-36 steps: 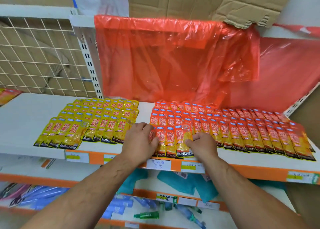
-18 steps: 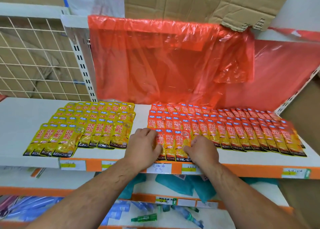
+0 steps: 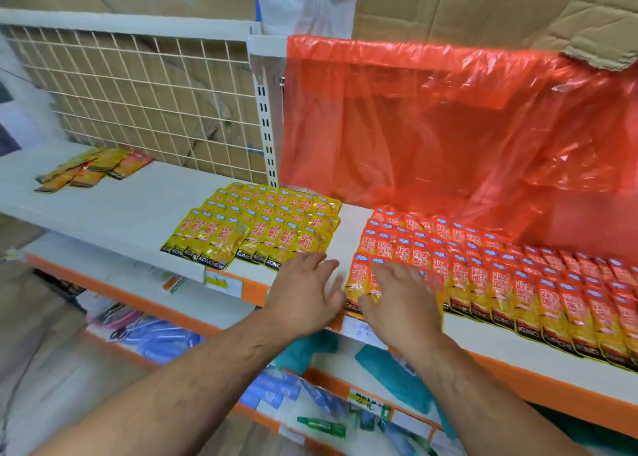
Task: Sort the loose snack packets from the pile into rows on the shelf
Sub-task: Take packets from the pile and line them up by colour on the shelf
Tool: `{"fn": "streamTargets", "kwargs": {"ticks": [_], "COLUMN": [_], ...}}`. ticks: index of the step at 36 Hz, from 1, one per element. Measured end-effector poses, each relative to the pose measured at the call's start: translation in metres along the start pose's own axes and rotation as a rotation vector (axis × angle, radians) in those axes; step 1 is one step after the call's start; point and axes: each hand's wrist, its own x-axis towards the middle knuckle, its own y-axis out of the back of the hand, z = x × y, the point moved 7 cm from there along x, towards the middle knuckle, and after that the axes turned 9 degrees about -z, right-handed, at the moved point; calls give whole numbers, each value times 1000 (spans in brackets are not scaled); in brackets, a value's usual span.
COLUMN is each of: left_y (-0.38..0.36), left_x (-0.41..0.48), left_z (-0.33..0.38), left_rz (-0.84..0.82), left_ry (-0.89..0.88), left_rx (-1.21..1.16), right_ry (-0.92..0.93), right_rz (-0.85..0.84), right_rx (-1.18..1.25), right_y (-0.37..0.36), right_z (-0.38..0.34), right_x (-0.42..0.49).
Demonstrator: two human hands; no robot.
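Head view: left hand (image 3: 307,297) lies flat on the shelf (image 3: 138,207), right hand (image 3: 397,303) presses open-fingered on red packets (image 3: 500,283); light, even pressure should square them without ruffling rows beyond

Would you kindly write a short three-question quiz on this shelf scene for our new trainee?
1. True or false: the right hand rests on the front row of red-orange foil snack packets.
2. Where does the small loose pile of mixed packets lie? A. far left on the white shelf; B. in a basket; C. on the floor.
3. What hangs behind the red-orange packets?
Key: 1 true; 2 A; 3 a translucent red plastic sheet.
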Motion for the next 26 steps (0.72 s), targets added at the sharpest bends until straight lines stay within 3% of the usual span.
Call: {"fn": "streamTargets", "kwargs": {"ticks": [12, 20, 26], "left_y": [53, 93, 129], "left_x": [-57, -92, -117], "left_z": [-106, -208, -309], "left_rz": [5, 119, 104], "left_ry": [272, 296, 357], "left_rx": [69, 44, 71], "right_ry": [219, 294, 349], "right_rz": [-99, -82, -104], "right_rx": [2, -39, -67], "right_y": [-23, -38, -63], "right_z": [-119, -235, -346], "right_x": [19, 43, 66]}}
